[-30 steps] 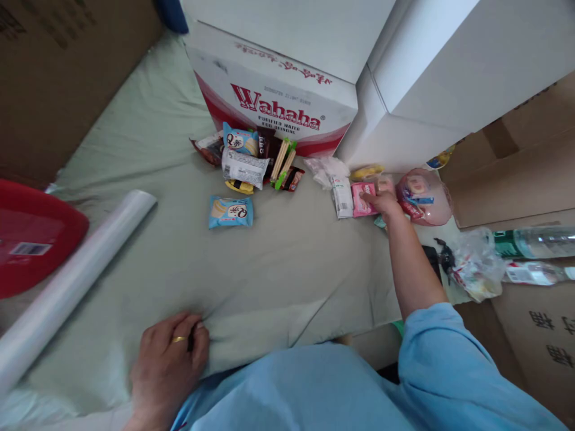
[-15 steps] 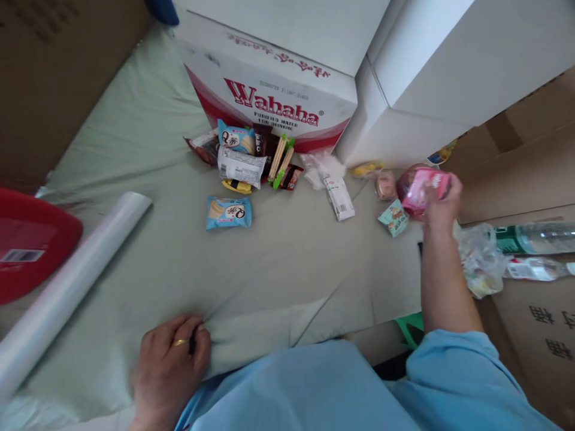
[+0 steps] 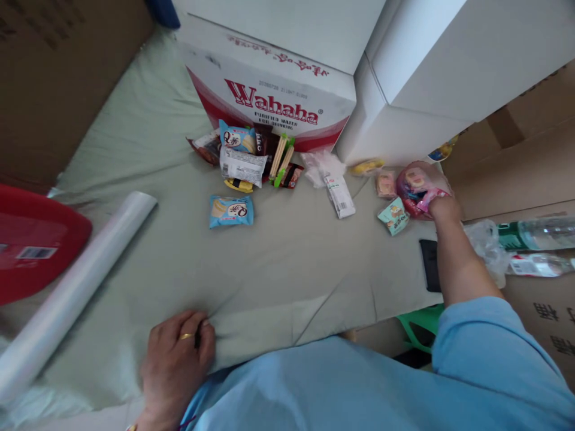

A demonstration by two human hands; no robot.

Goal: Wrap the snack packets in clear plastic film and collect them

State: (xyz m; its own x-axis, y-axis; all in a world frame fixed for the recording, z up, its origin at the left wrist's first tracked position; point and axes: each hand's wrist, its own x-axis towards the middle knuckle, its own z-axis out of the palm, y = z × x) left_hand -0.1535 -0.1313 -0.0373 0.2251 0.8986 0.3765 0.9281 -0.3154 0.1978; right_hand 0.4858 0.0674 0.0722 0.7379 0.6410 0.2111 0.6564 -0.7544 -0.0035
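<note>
My right hand reaches into a round, translucent red-pink container at the right of the cloth. Its fingers are partly hidden, closed on a pink snack packet. Beside the container lie a pale green snack packet and a small pink-wrapped snack. My left hand rests on the cloth near the front edge, fingers curled in, nothing visible in it. A blue snack packet lies farther up, apart from the hand. Behind it is a pile of snacks with a silver packet.
A Wahaba-style white carton reading "Wahaha" and a white cabinet-like block border the back. A plastic roll and red object lie left. A black phone-like slab and plastic bottles are at the right.
My right hand has lowered the pink packet into the red-pink container. The black slab beside my forearm shows more now. My left hand stays resting on the cloth.
</note>
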